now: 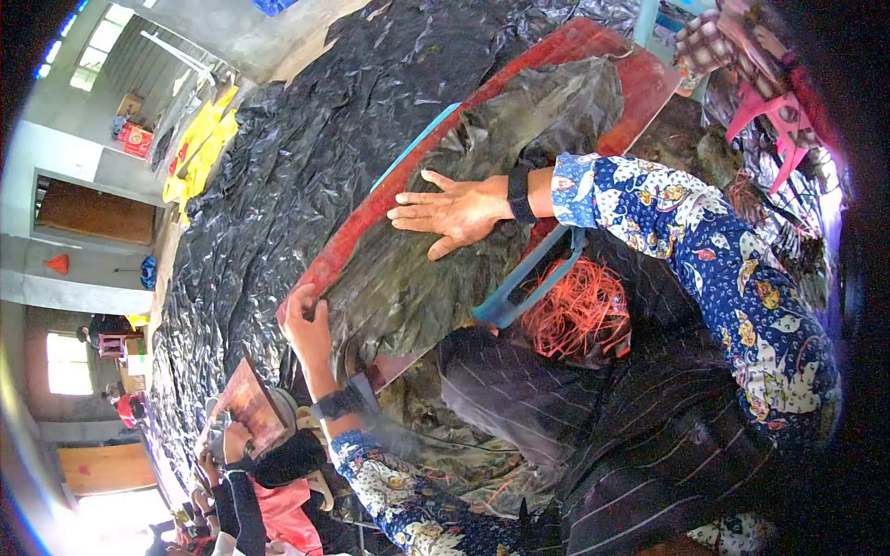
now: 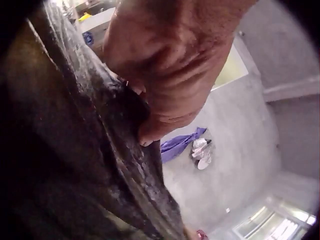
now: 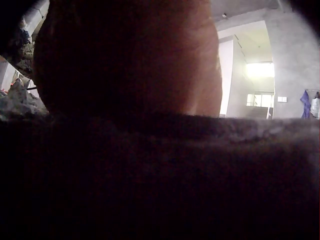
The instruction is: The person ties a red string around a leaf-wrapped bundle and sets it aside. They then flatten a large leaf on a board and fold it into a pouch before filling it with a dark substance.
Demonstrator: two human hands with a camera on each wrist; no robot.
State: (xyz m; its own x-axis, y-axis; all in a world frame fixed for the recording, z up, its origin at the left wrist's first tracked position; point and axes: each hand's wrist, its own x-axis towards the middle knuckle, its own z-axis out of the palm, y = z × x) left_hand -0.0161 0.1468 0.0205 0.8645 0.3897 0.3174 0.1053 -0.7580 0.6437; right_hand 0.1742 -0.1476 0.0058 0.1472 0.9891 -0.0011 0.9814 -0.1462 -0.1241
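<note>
A long red board lies slanted in front of me in the head view. Spread over it is a wide, wrinkled, dark olive leaf-like sheet. My right hand rests palm down on the sheet, fingers straight and spread. At the board's near-left end, my left hand has bent fingers at the edge. In the left wrist view, the left thumb and fingers pinch the sheet's crinkled dark edge. The right wrist view is mostly dark, with the palm close over the surface.
A bundle of orange-red strands and a blue plastic frame are by my lap. Black plastic sheeting covers the floor. Another person's hands work at a smaller board at lower left. A pink stool stands at upper right.
</note>
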